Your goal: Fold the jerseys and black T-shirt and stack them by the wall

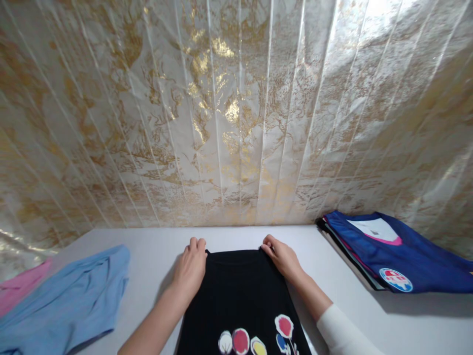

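A black garment (pixel 240 296) with red, yellow and blue flower prints near its lower end lies flat on the white table (pixel 155 246) in front of me. My left hand (pixel 190 268) rests at the garment's far left corner, fingers curled over the edge. My right hand (pixel 283 257) pinches the far right corner, fingers closed on the cloth. Both hands sit at the far edge of the garment, close to the wall.
A light blue garment (pixel 70 301) lies crumpled at the left, with pink cloth (pixel 20 288) beside it. A folded stack topped by a navy jersey (pixel 402 256) sits at the right. A gold-and-white patterned wall (pixel 236 113) stands right behind the table.
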### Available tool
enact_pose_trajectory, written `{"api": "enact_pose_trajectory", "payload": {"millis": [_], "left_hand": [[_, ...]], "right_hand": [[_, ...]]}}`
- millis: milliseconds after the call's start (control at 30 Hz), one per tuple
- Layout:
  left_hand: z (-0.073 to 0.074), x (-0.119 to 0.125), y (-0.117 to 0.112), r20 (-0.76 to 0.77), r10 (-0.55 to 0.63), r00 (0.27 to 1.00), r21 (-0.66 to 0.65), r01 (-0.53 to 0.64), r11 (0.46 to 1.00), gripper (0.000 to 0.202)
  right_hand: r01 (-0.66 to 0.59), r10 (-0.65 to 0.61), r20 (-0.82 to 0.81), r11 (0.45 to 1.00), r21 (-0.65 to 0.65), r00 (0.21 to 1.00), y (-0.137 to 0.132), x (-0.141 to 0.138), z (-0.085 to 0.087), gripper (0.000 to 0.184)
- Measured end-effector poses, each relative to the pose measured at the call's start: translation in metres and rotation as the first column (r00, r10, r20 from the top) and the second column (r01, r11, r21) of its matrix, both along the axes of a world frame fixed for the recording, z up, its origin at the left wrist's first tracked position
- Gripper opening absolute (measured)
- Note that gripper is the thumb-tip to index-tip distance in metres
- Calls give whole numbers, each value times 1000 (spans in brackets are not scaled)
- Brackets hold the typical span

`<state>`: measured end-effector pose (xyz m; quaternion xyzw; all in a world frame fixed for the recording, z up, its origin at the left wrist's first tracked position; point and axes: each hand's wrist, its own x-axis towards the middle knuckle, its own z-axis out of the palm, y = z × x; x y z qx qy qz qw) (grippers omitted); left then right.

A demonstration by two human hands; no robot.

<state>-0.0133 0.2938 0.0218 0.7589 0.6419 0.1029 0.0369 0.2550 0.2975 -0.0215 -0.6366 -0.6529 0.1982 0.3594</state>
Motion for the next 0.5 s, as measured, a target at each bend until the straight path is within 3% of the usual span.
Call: {"api": "enact_pose_trajectory", "payload": {"millis": [67,100,133,200,267,300,433,500], "left_hand": [[0,13,-27,-35,-84,996,77,86,993,37],[-2,21,-42,-55,-196,979,105,201,974,43],[-6,28,-57,-67,-350,935,109,355,928,49],[-17,42,-82,-66,-646,760,29,649,760,59],[-30,51,-96,-29,-780,626,-70,777,626,64],[-37,54,-99,-10,-799,601,-103,794,599,66],[-60,56,-102,34,-780,624,-94,779,619,63],[-63,55,-102,57,-766,640,-58,768,637,54]], "right_hand": [[4,-4,-84,1000,6,996,-1,2,-1,21],[4,-3,-134,1000,9,991,-4,4,-1,24],[2,0,-187,1000,8,982,-7,6,-1,28],[-4,3,-290,1000,-3,957,-19,12,-1,31],[-7,1,-363,1000,-14,932,-36,17,1,31],[-9,1,-388,1000,-21,922,-45,19,2,30],[-66,4,-499,992,-107,866,-74,23,3,29],[-98,3,-534,984,-150,845,-79,22,3,30]]}}
